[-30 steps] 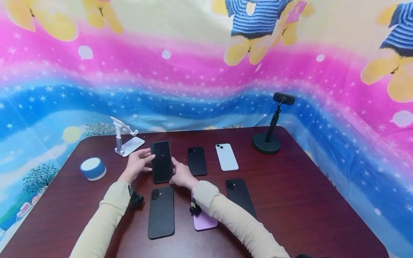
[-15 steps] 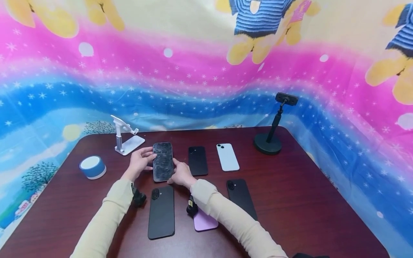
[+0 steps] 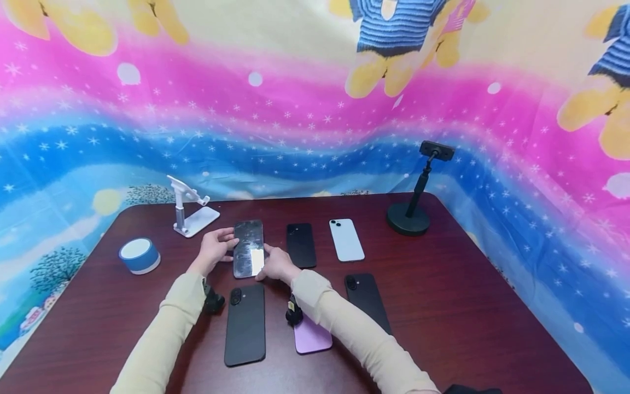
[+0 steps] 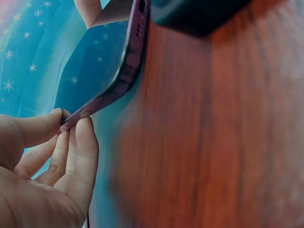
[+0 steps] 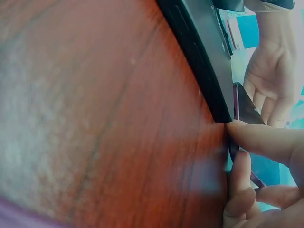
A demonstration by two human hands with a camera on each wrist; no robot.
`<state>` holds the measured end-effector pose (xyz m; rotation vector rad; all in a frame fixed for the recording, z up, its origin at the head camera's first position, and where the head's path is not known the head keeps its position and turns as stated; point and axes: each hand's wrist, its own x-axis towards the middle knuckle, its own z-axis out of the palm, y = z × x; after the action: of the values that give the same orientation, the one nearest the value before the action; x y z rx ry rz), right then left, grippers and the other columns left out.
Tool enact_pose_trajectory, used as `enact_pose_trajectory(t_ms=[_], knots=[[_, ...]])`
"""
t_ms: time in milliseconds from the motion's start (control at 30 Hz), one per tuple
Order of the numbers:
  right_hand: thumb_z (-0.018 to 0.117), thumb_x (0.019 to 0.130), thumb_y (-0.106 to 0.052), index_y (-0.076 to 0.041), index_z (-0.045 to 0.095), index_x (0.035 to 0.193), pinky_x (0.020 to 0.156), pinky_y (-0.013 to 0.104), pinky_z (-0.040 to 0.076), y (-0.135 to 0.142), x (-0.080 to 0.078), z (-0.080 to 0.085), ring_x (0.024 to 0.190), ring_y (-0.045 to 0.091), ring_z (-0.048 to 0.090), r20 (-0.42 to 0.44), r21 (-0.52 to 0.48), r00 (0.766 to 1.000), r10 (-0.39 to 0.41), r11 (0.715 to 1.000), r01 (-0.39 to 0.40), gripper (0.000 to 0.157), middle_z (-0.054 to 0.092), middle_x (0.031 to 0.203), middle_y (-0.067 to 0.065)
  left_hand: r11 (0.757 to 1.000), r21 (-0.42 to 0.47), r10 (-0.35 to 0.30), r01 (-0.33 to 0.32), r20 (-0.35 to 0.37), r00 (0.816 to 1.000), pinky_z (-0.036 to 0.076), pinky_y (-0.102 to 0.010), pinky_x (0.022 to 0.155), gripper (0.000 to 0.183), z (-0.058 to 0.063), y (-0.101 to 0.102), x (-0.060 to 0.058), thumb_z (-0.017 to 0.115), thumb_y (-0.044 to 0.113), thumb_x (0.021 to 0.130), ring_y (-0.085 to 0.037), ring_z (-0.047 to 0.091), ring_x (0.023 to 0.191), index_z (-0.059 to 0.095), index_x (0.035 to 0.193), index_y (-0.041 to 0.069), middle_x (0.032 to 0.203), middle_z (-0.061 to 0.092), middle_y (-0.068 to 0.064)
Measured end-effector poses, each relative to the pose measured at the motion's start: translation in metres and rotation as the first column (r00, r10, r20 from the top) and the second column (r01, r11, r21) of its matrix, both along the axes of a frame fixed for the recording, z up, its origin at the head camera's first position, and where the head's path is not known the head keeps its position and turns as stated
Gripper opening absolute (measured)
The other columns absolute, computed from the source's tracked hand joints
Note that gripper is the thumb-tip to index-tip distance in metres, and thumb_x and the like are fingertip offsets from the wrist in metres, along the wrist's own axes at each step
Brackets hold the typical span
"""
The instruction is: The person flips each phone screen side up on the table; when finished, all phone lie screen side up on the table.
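A smartphone (image 3: 248, 246) lies between my two hands, its dark, glossy screen up and a bright reflection on its lower part. My left hand (image 3: 216, 250) pinches its left edge between thumb and fingers; the left wrist view shows the purplish rim of this smartphone (image 4: 124, 78) there. At the lower right corner my right hand (image 3: 279, 265) grips the other edge, thumb and fingers around it in the right wrist view. Whether its underside touches the table is hard to tell. Directly in front lies a black smartphone (image 3: 245, 325), back up.
Several more phones lie around: black (image 3: 301, 245), white (image 3: 346, 239), another black (image 3: 368, 301), and a purple one (image 3: 313, 335) partly under my right forearm. A white phone stand (image 3: 197, 219), a blue-and-white tape roll (image 3: 140, 256) and a black stand (image 3: 408, 219) stand farther out on the table (image 3: 458, 306).
The held smartphone has shifted slightly right and tilted flatter, its screen going from dark to reflecting a bright patch. Both hands moved with it, keeping their grip.
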<state>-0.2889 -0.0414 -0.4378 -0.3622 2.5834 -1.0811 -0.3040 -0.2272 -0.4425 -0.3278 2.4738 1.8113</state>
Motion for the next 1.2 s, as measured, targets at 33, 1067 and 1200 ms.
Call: enact_pose_trajectory(t_ms=[33,1067,1200], knots=[[0.086,0.066,-0.009,-0.008,0.034,0.149,0.077,0.022,0.048,0.0001,-0.0004,0.0004,0.078,0.016,0.057,-0.005,0.024,1.000,0.016,1.000,-0.016,0.098,0.067,0.080,0.005,1.000,-0.001,0.001,-0.001,0.007,1.000,0.058,-0.025,0.061,0.051,-0.0003,-0.0002,0.0001,0.053,0.007,0.097,-0.009,0.061,0.086,0.037,0.144,-0.003,0.140,0.045,-0.027],[0.087,0.068,-0.019,-0.009,0.045,0.142,0.109,0.033,0.038,0.0003,-0.0063,0.0056,0.134,0.027,0.039,-0.024,0.132,0.999,0.034,0.991,-0.031,0.086,0.051,0.139,0.014,0.987,-0.159,-0.040,0.031,-0.053,0.998,0.059,-0.030,0.063,0.045,-0.0032,-0.0009,-0.0005,0.057,0.004,0.094,-0.024,0.069,0.092,0.046,0.135,-0.009,0.127,0.055,-0.032],[0.086,0.070,-0.019,-0.010,0.044,0.143,0.109,0.034,0.038,0.0009,-0.0056,0.0070,0.137,0.027,0.036,-0.013,0.128,0.999,0.043,0.991,-0.041,0.085,0.049,0.141,0.013,0.979,-0.199,-0.060,0.049,-0.052,0.997,0.060,-0.031,0.063,0.044,-0.0014,-0.0021,-0.0001,0.058,0.002,0.093,-0.033,0.068,0.097,0.047,0.133,-0.013,0.125,0.055,-0.034]])
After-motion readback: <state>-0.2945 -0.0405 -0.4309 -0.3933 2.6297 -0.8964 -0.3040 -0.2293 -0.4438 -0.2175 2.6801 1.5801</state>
